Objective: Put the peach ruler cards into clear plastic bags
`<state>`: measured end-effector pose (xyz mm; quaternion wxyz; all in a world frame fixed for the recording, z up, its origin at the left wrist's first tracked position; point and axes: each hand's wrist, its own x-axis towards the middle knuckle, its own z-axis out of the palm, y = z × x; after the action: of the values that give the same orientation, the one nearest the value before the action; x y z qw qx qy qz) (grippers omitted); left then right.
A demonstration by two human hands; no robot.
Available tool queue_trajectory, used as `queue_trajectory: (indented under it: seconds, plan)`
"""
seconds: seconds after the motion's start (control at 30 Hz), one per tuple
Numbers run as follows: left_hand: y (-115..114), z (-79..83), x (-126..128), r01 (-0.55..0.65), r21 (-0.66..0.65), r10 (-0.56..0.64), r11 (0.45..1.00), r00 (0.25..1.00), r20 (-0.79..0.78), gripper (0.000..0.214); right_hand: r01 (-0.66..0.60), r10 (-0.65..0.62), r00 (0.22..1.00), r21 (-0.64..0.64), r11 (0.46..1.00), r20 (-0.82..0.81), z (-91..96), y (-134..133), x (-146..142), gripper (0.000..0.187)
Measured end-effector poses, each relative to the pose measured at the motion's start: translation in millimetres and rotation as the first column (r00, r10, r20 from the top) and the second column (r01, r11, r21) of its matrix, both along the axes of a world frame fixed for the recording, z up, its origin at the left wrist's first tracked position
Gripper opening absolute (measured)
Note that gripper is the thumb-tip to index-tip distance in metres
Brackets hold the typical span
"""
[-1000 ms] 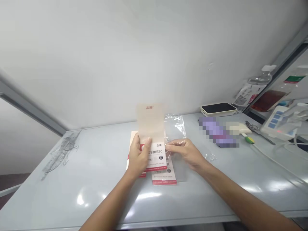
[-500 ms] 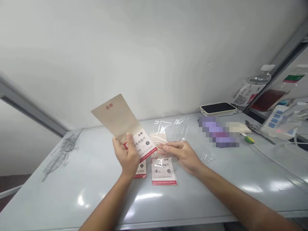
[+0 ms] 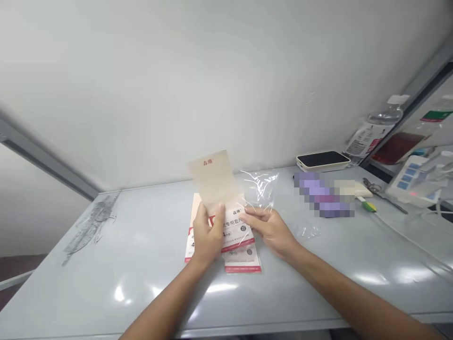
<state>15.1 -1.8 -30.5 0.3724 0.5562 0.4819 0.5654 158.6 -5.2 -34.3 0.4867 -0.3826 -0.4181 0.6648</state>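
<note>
My left hand [image 3: 209,232] holds the tall beige paper card with red-and-white lower print [image 3: 214,179] between thumb and fingers, over the table. Its long axis points away from me, top leaning left. My right hand [image 3: 272,231], close at its right edge, pinches the clear plastic bag [image 3: 264,184], which spreads beyond.

Cool light washes the wall [image 3: 212,85], white glare flares off the glossy tabletop [image 3: 141,250], glints streak the clear bag [image 3: 264,187], pixel blocks mask a purple item [image 3: 323,198], small print on the card [image 3: 214,182] looks soft
</note>
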Motion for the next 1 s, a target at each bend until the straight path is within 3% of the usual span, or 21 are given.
queue_trajectory:
  seconds: [0.17,0.37,0.53,0.73,1.0]
  plan:
    - [5,1.5,-2,0.145,-0.132,-0.135,0.981,0.988,0.080,0.026,0.083,-0.083,0.996,-0.032,0.996,-0.008,1.5,3,6,0.050]
    - [12,6.4,-13,0.368,-0.306,-0.343,0.878,0.930,0.135,0.031,0.121,-0.117,0.991,-0.046,0.992,0.070,1.8,8,17,0.061]
    - [17,9.1,-20,0.367,-0.336,-0.358,0.867,0.929,0.093,0.027,0.053,-0.056,0.985,0.022,0.998,0.166,4.0,11,20,0.062]
    - [16,13.7,-26,0.504,-0.381,-0.512,0.775,0.855,0.089,0.025,0.044,-0.055,0.971,0.055,0.998,0.231,5.0,11,23,0.063]
    - [14,13.2,-22,0.511,-0.436,-0.539,0.741,0.840,0.070,0.033,0.052,-0.063,0.985,0.076,0.996,0.160,-1.5,14,21,0.065]
